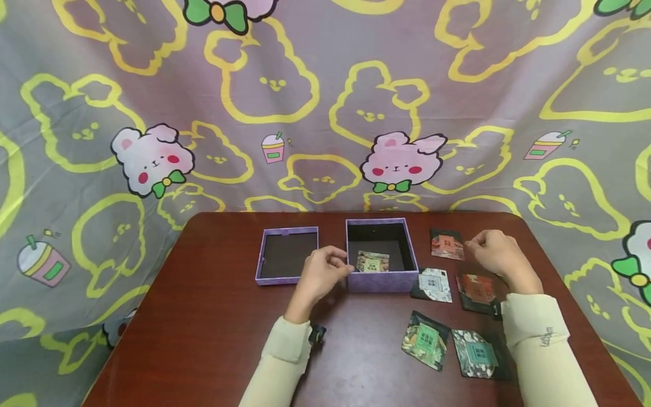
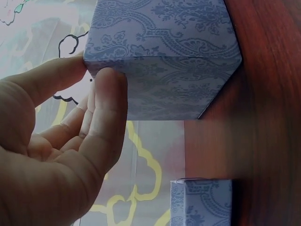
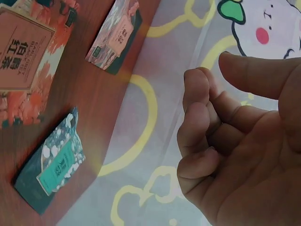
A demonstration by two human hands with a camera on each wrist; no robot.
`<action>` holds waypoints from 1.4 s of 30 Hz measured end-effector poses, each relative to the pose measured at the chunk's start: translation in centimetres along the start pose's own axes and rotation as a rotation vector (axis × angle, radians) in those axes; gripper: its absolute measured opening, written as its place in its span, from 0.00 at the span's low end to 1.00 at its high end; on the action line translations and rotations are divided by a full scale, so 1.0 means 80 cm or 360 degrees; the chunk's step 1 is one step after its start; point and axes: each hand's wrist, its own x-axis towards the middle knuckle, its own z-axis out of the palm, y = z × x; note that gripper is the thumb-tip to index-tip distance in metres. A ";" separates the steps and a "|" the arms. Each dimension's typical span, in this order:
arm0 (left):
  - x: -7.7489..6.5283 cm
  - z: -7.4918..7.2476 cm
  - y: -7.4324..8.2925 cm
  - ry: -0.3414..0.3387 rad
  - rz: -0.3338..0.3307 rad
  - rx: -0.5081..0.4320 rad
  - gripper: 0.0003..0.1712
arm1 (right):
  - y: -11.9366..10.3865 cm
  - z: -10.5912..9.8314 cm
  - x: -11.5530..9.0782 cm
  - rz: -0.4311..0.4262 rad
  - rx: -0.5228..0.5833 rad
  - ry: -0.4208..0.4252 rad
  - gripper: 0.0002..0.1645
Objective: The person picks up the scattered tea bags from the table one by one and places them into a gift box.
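Note:
A purple patterned box (image 1: 382,282) stands open-topped, holding one yellow-green tea sachet (image 1: 373,262). My left hand (image 1: 325,274) is at its front left corner; in the left wrist view the thumb tip meets the corner and a fingertip lies against the side wall. Over the table's right side, my right hand (image 1: 495,251) hovers with loosely curled fingers and nothing in them. Just left of it lies a coral tea sachet (image 1: 447,245). Nearer my sleeve is a red one (image 1: 477,290), labelled Earl Grey black tea in the right wrist view.
The box's shallow purple-rimmed lid (image 1: 289,255) lies inside up, left of the box. A white-grey sachet (image 1: 435,284) lies by the box's right front corner. Closer to me are a green sachet (image 1: 426,341) and a teal one (image 1: 478,354). A patterned curtain (image 1: 325,113) rises behind the table.

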 end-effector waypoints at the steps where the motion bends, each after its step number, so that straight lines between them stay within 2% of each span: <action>1: 0.000 -0.001 -0.001 0.0008 -0.0007 -0.0008 0.16 | 0.001 0.000 0.000 -0.0006 0.0004 0.0004 0.22; 12: 0.000 0.003 -0.004 0.0005 -0.0033 -0.0253 0.17 | 0.029 -0.012 -0.003 0.0059 0.0060 -0.0055 0.28; 19: 0.000 0.005 -0.006 -0.0005 -0.0059 -0.0385 0.17 | 0.051 -0.019 -0.003 0.0112 0.0226 -0.0161 0.34; 28: 0.001 0.003 -0.006 -0.0025 -0.0060 -0.0446 0.18 | 0.075 -0.029 0.000 0.0132 0.0405 -0.0192 0.35; 35: 0.002 0.005 -0.007 -0.0031 -0.0073 -0.0518 0.18 | 0.099 -0.032 0.000 0.0181 0.0384 -0.0120 0.34; 42: 0.001 0.005 -0.007 -0.0040 -0.0084 -0.0528 0.18 | 0.117 -0.032 -0.007 0.0247 0.0417 -0.0152 0.30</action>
